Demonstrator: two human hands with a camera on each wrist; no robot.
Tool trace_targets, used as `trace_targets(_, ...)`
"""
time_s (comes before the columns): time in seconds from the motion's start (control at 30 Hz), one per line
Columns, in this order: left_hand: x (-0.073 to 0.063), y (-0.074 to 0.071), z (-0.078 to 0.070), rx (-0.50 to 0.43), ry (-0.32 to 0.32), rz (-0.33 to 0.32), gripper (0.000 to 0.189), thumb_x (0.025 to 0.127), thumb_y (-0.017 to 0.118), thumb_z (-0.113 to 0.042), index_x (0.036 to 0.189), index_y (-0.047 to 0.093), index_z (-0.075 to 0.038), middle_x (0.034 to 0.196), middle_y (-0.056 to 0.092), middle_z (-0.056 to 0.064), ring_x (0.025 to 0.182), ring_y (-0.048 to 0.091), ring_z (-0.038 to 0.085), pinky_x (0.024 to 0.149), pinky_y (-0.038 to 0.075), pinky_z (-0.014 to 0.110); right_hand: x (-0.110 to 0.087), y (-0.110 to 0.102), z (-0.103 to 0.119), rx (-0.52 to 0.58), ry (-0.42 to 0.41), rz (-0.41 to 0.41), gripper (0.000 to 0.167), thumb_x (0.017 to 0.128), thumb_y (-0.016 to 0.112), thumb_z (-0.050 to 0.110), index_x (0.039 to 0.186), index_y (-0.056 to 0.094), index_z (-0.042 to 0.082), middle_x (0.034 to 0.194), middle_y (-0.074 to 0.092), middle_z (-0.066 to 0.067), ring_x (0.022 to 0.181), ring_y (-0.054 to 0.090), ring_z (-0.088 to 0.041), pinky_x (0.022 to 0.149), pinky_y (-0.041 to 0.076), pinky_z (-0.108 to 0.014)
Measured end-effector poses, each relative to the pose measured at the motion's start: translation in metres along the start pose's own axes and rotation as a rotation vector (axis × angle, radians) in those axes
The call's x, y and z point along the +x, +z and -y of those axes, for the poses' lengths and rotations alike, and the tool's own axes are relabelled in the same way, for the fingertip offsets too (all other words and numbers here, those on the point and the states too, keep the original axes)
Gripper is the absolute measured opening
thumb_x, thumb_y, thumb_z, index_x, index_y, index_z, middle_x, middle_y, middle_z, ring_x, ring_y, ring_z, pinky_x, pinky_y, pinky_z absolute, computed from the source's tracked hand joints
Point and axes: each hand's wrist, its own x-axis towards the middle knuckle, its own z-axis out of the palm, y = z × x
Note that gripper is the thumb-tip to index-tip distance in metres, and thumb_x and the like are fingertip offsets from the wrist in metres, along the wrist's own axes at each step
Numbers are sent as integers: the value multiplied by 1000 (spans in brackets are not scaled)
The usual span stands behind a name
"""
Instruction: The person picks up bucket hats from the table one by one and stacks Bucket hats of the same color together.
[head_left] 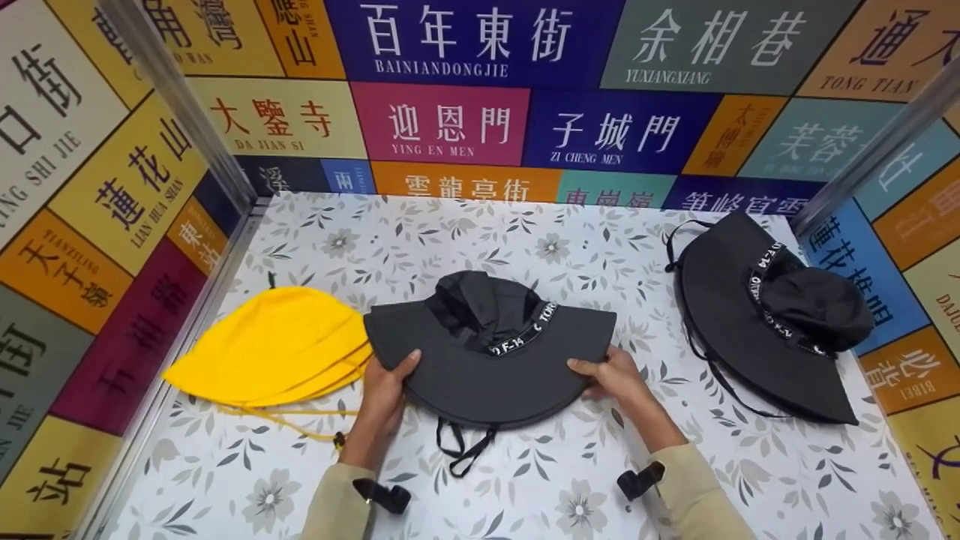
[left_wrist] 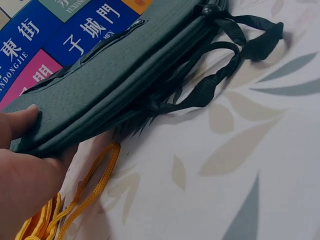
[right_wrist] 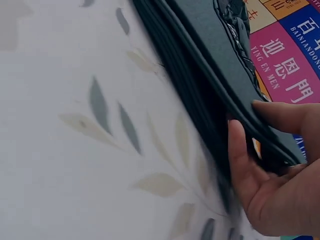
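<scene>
A dark grey sun hat (head_left: 487,386) with a white-lettered band lies in the middle, its soft crown crumpled and its wide brim curving toward me. My left hand (head_left: 386,386) pinches the brim's left end, thumb on top and fingers underneath. At the other end my right hand (head_left: 616,376) grips the brim between thumb and fingers. Layered brim edges (right_wrist: 187,65) show in the right wrist view, with a fingertip between the upper edge and those below. Black chin straps (left_wrist: 215,85) hang from under the brim in the left wrist view.
Yellow hats (head_left: 277,345) lie stacked at the left, their yellow cord (left_wrist: 95,185) close to my left hand. Another dark hat (head_left: 712,322) with a lettered band lies at the right. Panels with printed signs (head_left: 442,120) wall in the flowered tabletop (head_left: 570,465) at the back and sides.
</scene>
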Motion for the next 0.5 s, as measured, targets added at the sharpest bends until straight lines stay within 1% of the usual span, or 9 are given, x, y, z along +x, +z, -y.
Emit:
trace_targets(0.1,-1,1,0,23,8,3,68,91,68,-1,151,34,4,154,42,20,139,46,30,117,39,37,1,-3,2,-114,-33,-41,60,86,78,22,129,48,-7,81,60,-5,51,59,-11,51,53,-26)
trace_targets(0.17,-2,1,0,39,17,11,69,91,68,-1,151,33,5,154,41,21,140,44,32,119,37,40,2,-5,3,-188,-64,-98,60,85,79,22,128,49,-7,93,58,-11,58,60,-13,56,55,-28)
trace_targets(0.2,-2,2,0,42,17,13,70,90,68,-1,151,34,5,154,42,21,140,44,32,119,37,41,2,-5,3,-221,-76,-129,60,85,80,22,128,49,-7,101,56,-14,67,61,-15,63,55,-29)
trace_targets(0.27,-2,3,-1,45,17,27,71,91,68,-1,152,32,5,155,40,22,142,43,33,120,36,43,2,-6,3,-281,-90,-184,66,84,80,23,133,47,-6,118,51,-22,90,61,-25,82,55,-37)
trace_targets(0.3,-2,3,-1,46,15,33,71,91,68,-2,152,31,5,155,40,21,142,42,33,120,35,43,3,-6,3,-300,-94,-205,70,84,80,23,136,44,-7,126,47,-26,103,58,-31,92,52,-42)
trace_targets(0.33,-2,3,-1,36,8,40,72,91,67,-2,152,30,5,156,39,21,143,41,33,121,35,43,3,-7,4,-304,-94,-221,75,84,80,23,140,41,-7,133,43,-28,115,53,-36,102,47,-45)
trace_targets(0.4,-2,3,-1,15,-6,56,72,92,67,-2,153,28,3,157,38,19,143,41,32,121,34,42,4,-8,6,-271,-81,-214,86,85,78,23,149,30,-8,144,36,-33,130,43,-42,114,37,-49)
trace_targets(0.43,-2,2,-1,3,-12,66,72,93,66,-2,154,28,2,157,37,18,144,40,31,121,33,42,5,-8,7,-245,-70,-204,90,86,77,24,152,23,-8,147,34,-34,134,41,-44,117,34,-50)
trace_targets(0.5,-2,2,-1,-20,-23,77,73,93,65,-2,154,27,0,158,36,16,144,39,29,122,32,41,7,-10,9,-192,-44,-179,93,90,73,25,154,15,-10,149,33,-35,138,39,-45,119,33,-49)
